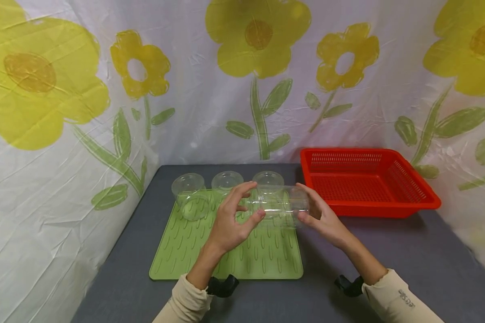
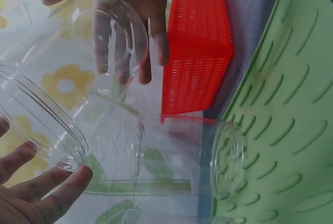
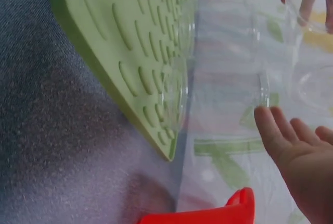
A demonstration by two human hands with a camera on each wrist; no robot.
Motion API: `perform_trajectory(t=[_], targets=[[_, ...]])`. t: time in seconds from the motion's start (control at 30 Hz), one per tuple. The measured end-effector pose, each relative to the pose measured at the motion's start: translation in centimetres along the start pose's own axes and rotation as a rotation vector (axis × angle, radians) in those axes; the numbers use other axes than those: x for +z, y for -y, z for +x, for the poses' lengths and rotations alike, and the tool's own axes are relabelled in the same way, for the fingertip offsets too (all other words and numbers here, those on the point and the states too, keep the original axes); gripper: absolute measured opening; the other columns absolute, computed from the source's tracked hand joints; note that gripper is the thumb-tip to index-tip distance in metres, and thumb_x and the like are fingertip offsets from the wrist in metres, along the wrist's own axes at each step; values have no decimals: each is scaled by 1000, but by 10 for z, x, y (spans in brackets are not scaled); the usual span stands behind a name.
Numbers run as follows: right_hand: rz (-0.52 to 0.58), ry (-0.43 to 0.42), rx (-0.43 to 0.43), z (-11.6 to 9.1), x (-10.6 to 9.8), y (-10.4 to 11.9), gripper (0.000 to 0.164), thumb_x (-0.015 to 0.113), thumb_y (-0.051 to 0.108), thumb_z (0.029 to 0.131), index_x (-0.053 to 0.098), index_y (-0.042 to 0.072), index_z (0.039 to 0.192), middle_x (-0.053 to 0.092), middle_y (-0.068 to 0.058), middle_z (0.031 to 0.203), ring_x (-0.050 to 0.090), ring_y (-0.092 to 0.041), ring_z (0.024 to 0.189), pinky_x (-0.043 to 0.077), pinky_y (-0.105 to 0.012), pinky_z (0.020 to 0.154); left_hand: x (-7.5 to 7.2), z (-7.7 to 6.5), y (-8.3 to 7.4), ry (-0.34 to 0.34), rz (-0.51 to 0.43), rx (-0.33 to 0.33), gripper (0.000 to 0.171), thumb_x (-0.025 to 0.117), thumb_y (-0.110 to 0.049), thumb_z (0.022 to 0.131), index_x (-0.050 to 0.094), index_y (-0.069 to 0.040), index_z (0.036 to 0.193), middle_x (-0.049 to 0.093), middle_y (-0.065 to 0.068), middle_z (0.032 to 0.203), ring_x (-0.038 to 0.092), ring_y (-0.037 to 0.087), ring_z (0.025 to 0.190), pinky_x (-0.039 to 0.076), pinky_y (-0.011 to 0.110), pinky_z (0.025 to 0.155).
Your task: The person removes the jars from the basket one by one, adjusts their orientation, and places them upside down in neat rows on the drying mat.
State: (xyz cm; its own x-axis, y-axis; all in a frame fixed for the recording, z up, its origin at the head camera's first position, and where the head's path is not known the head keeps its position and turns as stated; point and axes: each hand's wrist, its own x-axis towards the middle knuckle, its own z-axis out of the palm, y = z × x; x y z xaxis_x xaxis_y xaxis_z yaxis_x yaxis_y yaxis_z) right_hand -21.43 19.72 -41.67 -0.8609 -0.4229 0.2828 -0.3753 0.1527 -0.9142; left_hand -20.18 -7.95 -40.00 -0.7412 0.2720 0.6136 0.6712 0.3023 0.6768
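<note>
A clear, see-through jar (image 1: 280,202) lies sideways in the air above the green ridged mat (image 1: 226,251). My left hand (image 1: 232,220) holds its left end, thumb in front and fingers behind; in the left wrist view the fingertips touch the ringed rim (image 2: 62,130). At the other end is my right hand (image 1: 325,220), thumb and fingers spread about the jar's end. Its fingers look straight in the left wrist view, partly seen through the jar; firm contact cannot be made out. Behind, clear jars stand in a row at left (image 1: 190,197), middle (image 1: 227,179) and right (image 1: 268,177).
A red perforated basket (image 1: 372,208) sits at the back right of the dark grey table (image 1: 262,300). A white curtain (image 1: 186,112) with yellow flowers hangs behind and along both sides. Black straps (image 1: 223,286) are on the wrists.
</note>
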Motion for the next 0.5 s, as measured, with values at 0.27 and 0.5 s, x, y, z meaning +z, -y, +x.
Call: perform_trajectory(t=[0.27,0.5], targets=[[249,101,-112,4,0,-3,66,52,24,107,18,13,163,22,-34,161,55,-11,136,53,-35,105,3,0,0,-14,-63,22,61,70,-35,95,49,-18,149,51,6,150,60,37,126,61,51,86],[292,119,-107,4,0,-2,67,54,21,106,19,15,163,37,-14,158,55,-19,137,55,-34,102,4,-2,2,-3,-90,15,61,70,-33,95,48,-14,149,50,6,151,59,39,128,61,42,89]])
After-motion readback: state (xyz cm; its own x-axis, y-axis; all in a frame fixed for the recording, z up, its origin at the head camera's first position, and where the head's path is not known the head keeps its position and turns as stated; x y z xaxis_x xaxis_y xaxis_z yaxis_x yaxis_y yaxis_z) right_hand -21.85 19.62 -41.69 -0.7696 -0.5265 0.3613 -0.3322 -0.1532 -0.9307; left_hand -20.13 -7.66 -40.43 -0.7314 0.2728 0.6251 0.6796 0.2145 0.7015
